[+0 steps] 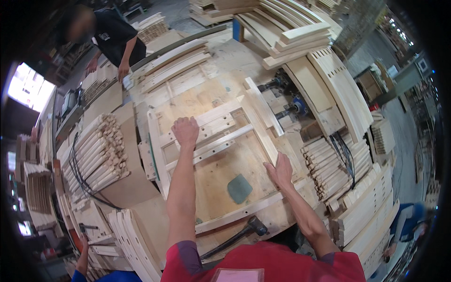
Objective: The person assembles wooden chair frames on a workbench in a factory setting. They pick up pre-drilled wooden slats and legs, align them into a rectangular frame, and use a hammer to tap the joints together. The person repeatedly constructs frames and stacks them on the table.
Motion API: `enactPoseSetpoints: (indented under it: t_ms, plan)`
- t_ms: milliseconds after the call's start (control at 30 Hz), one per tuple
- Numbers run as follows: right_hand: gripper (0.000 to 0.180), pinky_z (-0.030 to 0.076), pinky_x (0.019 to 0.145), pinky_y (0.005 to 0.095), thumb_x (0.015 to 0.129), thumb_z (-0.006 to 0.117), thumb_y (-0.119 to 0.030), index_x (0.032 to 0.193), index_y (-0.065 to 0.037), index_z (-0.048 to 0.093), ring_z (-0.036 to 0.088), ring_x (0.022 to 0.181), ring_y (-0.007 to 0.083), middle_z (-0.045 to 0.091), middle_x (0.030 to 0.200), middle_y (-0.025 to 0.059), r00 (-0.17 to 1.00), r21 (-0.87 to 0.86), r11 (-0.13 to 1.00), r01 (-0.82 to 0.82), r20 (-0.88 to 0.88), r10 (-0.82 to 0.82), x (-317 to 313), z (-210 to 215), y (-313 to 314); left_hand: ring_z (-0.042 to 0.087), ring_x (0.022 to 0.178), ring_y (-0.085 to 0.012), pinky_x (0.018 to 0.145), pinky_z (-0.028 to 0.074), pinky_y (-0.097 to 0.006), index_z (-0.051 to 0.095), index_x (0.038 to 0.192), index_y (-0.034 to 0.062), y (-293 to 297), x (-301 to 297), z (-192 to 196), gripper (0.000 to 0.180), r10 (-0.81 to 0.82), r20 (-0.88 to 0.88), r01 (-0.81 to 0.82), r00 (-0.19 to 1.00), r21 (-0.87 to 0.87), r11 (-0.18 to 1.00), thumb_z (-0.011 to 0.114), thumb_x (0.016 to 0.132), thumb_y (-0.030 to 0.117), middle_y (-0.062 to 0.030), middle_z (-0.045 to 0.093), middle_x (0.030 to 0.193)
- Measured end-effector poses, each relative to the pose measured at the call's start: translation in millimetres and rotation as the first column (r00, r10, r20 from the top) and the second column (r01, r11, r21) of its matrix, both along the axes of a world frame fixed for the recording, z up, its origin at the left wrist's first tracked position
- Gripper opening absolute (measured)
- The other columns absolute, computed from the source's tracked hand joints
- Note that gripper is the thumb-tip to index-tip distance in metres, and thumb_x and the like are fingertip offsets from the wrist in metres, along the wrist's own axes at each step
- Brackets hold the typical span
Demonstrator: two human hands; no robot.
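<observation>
A light wooden frame [264,138] with several crosspieces lies on the plywood worktop in front of me. My left hand [186,132] is closed around a drilled wooden slat [213,129] inside the frame, its fingertips partly hidden. On the right, my right hand [280,172] grips the frame's side rail, thumb on the inner side. A loose-looking wooden rail [263,105] lies along the frame's far right edge. A black-headed mallet [256,226] rests by the near rail, close to my body. A grey-green patch [239,189] shows on the board within the frame.
Bundled wooden sticks [96,157] stand at the left, and another bundle [336,164] at the right. Curved panels [338,89] are stacked at the far right beside a blue clamp [299,106]. A co-worker [117,40] stands at the far left; other people are at the lower edges.
</observation>
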State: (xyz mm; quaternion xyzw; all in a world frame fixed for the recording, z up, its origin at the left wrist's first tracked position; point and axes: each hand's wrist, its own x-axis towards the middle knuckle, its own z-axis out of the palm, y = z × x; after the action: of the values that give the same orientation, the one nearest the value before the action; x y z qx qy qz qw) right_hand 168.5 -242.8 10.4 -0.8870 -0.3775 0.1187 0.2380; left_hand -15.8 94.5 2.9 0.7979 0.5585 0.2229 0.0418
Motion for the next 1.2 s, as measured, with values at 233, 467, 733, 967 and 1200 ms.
enactPoseSetpoints:
  t_ms: [233, 467, 733, 967, 1200]
  plan:
    - [0.062, 0.046, 0.094, 0.0522, 0.082, 0.077, -0.032, 0.127, 0.002, 0.052, 0.055, 0.112, 0.0428, 0.060, 0.114, 0.0239, 0.998, 0.023, 0.998, -0.058, 0.000, 0.058, -2.3, 5.1, 3.5, 0.060, 0.101, -0.0370, 0.092, 0.045, -0.050, 0.066, 0.104, 0.0053, -44.4, -22.3, 2.8, 0.020, -0.173, 0.221, 0.112, 0.960, 0.261, 0.959, 0.065, 0.090, 0.020, -0.0156, 0.066, 0.104]
    - [0.063, 0.045, 0.094, 0.0531, 0.084, 0.076, -0.035, 0.128, 0.002, 0.051, 0.055, 0.109, 0.0443, 0.060, 0.114, 0.0246, 1.000, -0.003, 1.000, -0.007, -0.011, 0.007, 0.8, -2.7, -12.2, 0.062, 0.076, -0.0345, 0.066, 0.052, -0.046, 0.064, 0.089, 0.0063, -331.6, -100.7, 24.8, 0.007, -0.401, 0.435, 0.504, 0.806, -0.150, 0.851, 0.070, 0.088, 0.010, -0.0124, 0.060, 0.082]
    - [0.063, 0.047, 0.093, 0.0518, 0.081, 0.078, -0.032, 0.128, 0.001, 0.052, 0.056, 0.112, 0.0412, 0.060, 0.116, 0.0223, 0.999, -0.057, 0.998, 0.024, 0.027, -0.022, -11.9, 8.6, 6.1, 0.059, 0.106, -0.0381, 0.091, 0.050, -0.048, 0.060, 0.123, -0.0019, -273.4, -73.2, 19.0, 0.047, -0.345, 0.235, 0.387, 0.909, -0.168, 0.906, 0.075, 0.088, 0.025, -0.0210, 0.061, 0.113]
    - [0.067, 0.047, 0.098, 0.0500, 0.080, 0.078, -0.034, 0.130, 0.001, 0.051, 0.055, 0.118, 0.0408, 0.059, 0.122, 0.0223, 0.998, -0.060, 0.996, 0.070, 0.016, -0.069, -11.9, 9.3, 2.2, 0.049, 0.125, -0.0368, 0.102, 0.041, -0.052, 0.049, 0.133, -0.0022, -283.6, -21.7, 20.1, 0.068, -0.445, 0.033, 0.398, 0.895, -0.509, 0.763, 0.077, 0.083, 0.035, -0.0192, 0.055, 0.131]
    - [0.076, 0.043, 0.103, 0.0495, 0.081, 0.079, -0.034, 0.140, 0.002, 0.046, 0.053, 0.124, 0.0405, 0.054, 0.136, 0.0232, 0.969, 0.006, 1.000, 0.018, 0.246, -0.019, -6.9, 8.8, 14.7, 0.068, 0.096, -0.0420, 0.081, 0.053, -0.054, 0.061, 0.116, 0.0046, -241.6, -53.8, 17.6, 0.033, -0.159, 0.422, 0.405, 0.893, -0.595, 0.694, 0.067, 0.091, 0.026, -0.0241, 0.069, 0.102]
